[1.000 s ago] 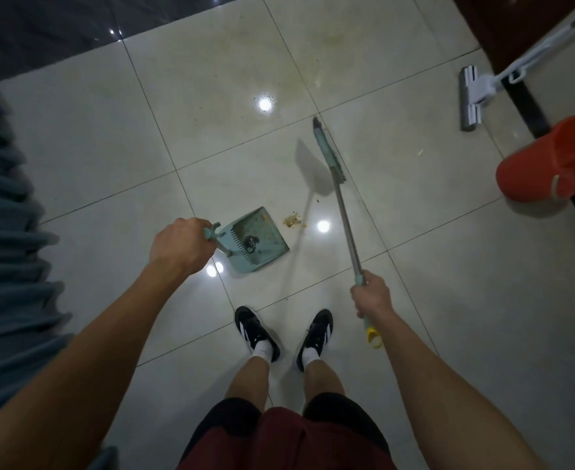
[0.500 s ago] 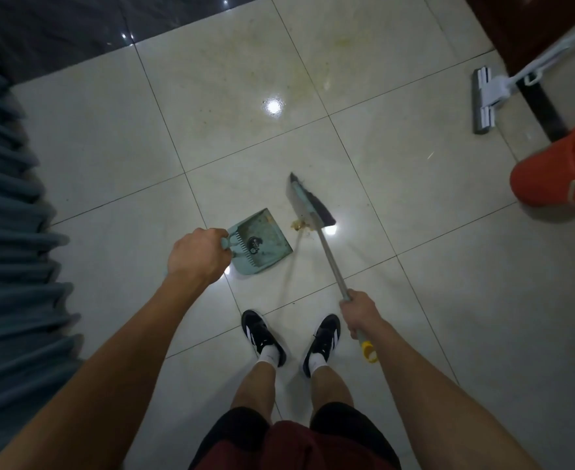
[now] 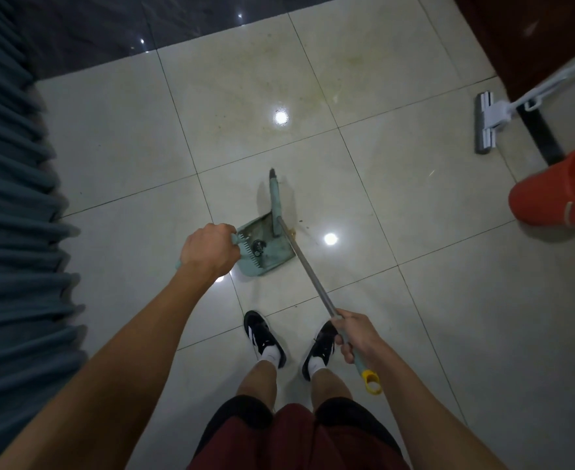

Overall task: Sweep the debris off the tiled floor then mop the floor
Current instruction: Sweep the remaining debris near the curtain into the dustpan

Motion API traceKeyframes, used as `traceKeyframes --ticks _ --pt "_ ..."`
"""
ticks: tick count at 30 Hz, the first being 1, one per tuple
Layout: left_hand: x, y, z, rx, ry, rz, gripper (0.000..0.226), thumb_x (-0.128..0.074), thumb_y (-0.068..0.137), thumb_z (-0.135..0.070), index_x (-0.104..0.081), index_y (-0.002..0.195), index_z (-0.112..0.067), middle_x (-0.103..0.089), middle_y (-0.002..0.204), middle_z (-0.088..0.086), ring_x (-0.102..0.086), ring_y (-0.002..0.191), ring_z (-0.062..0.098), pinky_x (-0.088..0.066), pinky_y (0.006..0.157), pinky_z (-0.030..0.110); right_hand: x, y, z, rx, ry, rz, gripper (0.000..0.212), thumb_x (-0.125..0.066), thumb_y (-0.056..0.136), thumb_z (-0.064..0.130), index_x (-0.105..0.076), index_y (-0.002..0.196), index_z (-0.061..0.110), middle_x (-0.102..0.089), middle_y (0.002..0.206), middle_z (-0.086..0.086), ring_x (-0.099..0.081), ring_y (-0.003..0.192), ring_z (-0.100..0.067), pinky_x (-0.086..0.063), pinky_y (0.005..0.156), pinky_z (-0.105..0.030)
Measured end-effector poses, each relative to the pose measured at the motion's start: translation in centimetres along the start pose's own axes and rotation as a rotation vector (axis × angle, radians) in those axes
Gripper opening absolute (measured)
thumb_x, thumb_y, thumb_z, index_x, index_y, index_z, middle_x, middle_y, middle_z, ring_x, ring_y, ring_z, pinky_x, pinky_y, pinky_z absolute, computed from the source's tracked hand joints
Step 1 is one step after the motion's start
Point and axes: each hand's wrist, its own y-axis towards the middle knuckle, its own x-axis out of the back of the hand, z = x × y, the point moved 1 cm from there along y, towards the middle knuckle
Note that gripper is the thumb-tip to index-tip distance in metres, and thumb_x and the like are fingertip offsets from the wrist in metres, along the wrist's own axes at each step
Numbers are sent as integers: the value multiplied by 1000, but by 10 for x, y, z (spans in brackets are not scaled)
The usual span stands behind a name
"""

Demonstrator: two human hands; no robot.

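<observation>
A teal dustpan (image 3: 272, 257) rests on the pale tiled floor (image 3: 415, 300) in front of my feet, with a dark bit of dirt inside it. My left hand (image 3: 209, 251) grips the dustpan's handle. My right hand (image 3: 353, 335) holds the metal shaft of a teal broom (image 3: 276, 206), whose head stands at the pan's far right edge. A little brown debris (image 3: 292, 234) lies on the tile just right of the pan. A white flat mop (image 3: 489, 122) leans at the upper right.
A red bucket (image 3: 557, 193) stands at the right edge beside a dark strip of floor. Grey-blue curtain folds (image 3: 11, 215) run down the left side. Dark tiles (image 3: 109, 32) border the far end. Faint yellowish stains mark the far tiles (image 3: 262, 86).
The broom head swept left from out on the open tile to the dustpan's mouth, pushing the debris toward the pan. My left hand kept the dustpan steady.
</observation>
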Motion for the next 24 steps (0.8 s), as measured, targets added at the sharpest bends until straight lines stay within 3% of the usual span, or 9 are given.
traceKeyframes --ticks 4,6,9,11,14,16,18,20,24 --pt "1 -8 15 31 1 -2 15 -59 88 -22 -72 97 -23 -66 85 5 -63 75 29 -54 70 34 4 2 1 55 -121 -92 44 -46 99 12 -50 142 20 -47 66 -11 -37 41 -17 -36 38 -27" --pt "1 -10 24 53 -10 0 14 -60 88 -22 -71 96 -23 -66 84 5 -63 74 30 -55 69 35 6 9 1 82 -216 -167 46 -46 99 16 -46 145 23 -56 73 -10 -43 45 -16 -40 40 -26" --pt "-5 -13 35 71 -6 -3 16 -58 88 -23 -71 98 -24 -66 81 5 -63 72 30 -58 71 37 5 25 2 131 -388 -237 49 -44 101 21 -40 150 22 -65 113 -14 -58 62 -18 -50 46 -28" --pt "-12 -14 36 58 -1 -7 19 -57 89 -25 -71 101 -24 -67 82 5 -64 72 30 -59 71 38 -1 36 0 145 -470 -261 50 -43 102 23 -38 151 20 -62 126 -17 -64 81 -25 -60 65 -37" --pt "-18 -13 32 34 18 -5 19 -55 89 -24 -70 101 -24 -67 82 5 -64 72 29 -59 71 38 -10 48 -3 98 -504 -276 47 -43 101 23 -41 148 17 -63 121 -18 -65 92 -32 -60 79 -46" --pt "-19 -13 28 28 22 -5 19 -54 90 -23 -69 101 -24 -67 81 4 -64 71 28 -59 71 39 -18 53 -4 48 -415 -222 46 -44 100 19 -45 145 13 -64 108 -15 -63 78 -28 -59 68 -40" --pt "-21 -14 24 27 40 1 18 -53 91 -24 -68 100 -22 -66 80 4 -63 69 27 -58 69 38 -24 51 -1 -9 -271 -140 41 -46 98 14 -52 139 10 -59 79 -11 -51 53 -19 -44 48 -29" --pt "-24 -17 20 20 62 6 18 -51 92 -24 -67 98 -21 -66 81 5 -61 69 27 -56 68 37 -27 42 0 -57 -119 -55 30 -46 98 10 -58 126 7 -48 59 -10 -38 38 -18 -33 39 -24" --pt "-35 -26 10 26 42 15 18 -51 92 -23 -66 99 -21 -64 81 5 -60 69 28 -54 69 37 -26 19 5 -71 65 50 33 -46 98 11 -57 129 17 -49 63 -13 -33 35 -16 -30 35 -21"
